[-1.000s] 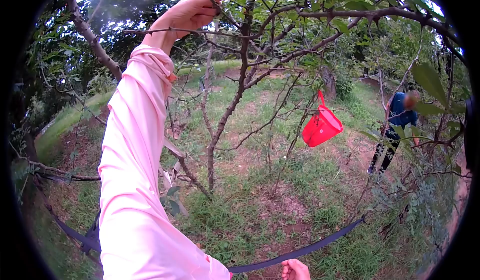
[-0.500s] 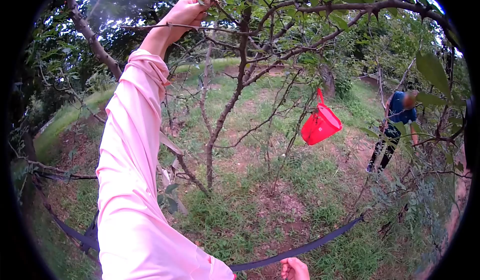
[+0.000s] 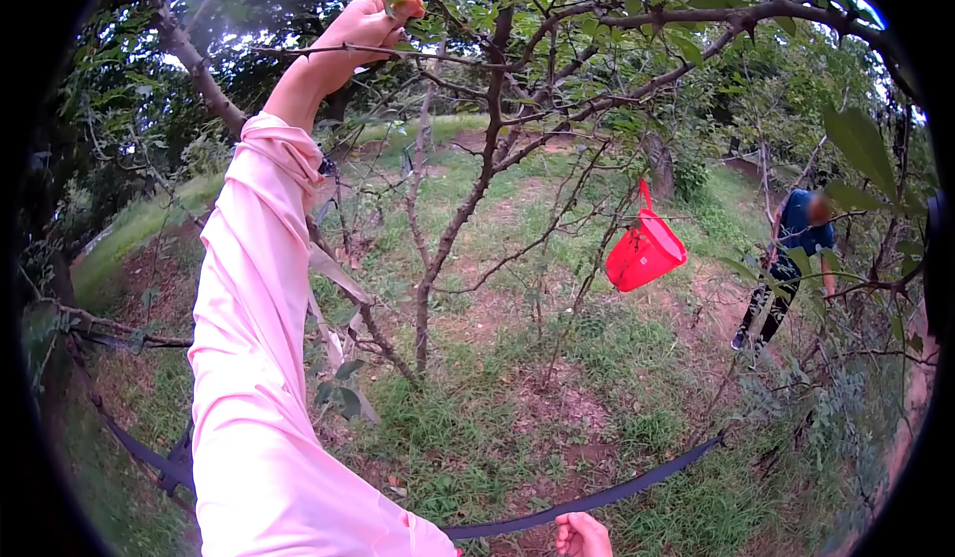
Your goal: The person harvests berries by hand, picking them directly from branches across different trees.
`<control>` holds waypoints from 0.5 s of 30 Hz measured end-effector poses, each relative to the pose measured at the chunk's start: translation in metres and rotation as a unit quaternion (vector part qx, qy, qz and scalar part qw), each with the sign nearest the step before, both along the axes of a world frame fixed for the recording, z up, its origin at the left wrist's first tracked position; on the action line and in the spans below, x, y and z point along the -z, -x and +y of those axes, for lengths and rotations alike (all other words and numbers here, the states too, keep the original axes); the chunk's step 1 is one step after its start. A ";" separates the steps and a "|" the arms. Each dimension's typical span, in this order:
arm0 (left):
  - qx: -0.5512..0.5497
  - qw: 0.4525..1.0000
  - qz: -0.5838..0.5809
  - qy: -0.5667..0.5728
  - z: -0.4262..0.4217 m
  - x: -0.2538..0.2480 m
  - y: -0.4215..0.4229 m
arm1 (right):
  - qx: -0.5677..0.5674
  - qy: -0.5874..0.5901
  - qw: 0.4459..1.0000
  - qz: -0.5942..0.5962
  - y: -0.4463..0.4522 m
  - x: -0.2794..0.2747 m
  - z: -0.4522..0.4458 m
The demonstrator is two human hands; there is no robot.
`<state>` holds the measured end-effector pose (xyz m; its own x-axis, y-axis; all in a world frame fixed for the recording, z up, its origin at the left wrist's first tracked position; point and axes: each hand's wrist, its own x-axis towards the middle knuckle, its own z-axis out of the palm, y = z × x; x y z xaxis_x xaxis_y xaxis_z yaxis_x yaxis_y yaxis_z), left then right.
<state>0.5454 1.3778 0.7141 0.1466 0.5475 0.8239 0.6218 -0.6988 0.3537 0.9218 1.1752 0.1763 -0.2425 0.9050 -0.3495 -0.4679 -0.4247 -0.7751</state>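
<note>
My left hand (image 3: 360, 32), in a rolled pink sleeve (image 3: 264, 308), is raised to the upper part of a thorny tree (image 3: 477, 179). Its fingers are pinched together beside a twig, and a small green leaf (image 3: 391, 4) overlaps the fingertips. What lies between them, if anything, is too small to make out. At the bottom edge, my right hand (image 3: 583, 535) is low with its fingers curled in. It is partly cut off by the frame, and anything inside it is hidden. A dark strap (image 3: 617, 492) runs right behind it.
A red bucket (image 3: 645, 254) hangs tilted by its handle among the branches. A thorny branch (image 3: 686, 15) crosses the upper right. Another person in a blue top (image 3: 796, 227) bends over at the right. Grass (image 3: 448, 448) and bare soil cover the slope.
My left hand has shifted slightly left and down, and its fingertips have moved a little against the twig. The view has swung slightly. My right hand stays low and curled.
</note>
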 end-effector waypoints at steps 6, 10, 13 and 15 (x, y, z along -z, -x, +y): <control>0.101 0.988 -0.102 -0.059 -0.016 -0.020 0.036 | 0.002 -0.008 1.000 0.003 0.001 0.002 -0.003; 0.231 0.931 -0.284 0.010 -0.037 -0.016 0.032 | -0.013 -0.020 1.000 0.006 0.007 -0.007 -0.011; 0.360 0.823 -0.428 0.101 -0.035 -0.013 0.035 | -0.029 -0.017 0.999 0.010 0.013 -0.010 -0.011; 0.407 0.730 -0.519 0.180 -0.029 -0.015 0.045 | -0.038 -0.016 0.999 0.009 0.017 -0.010 -0.012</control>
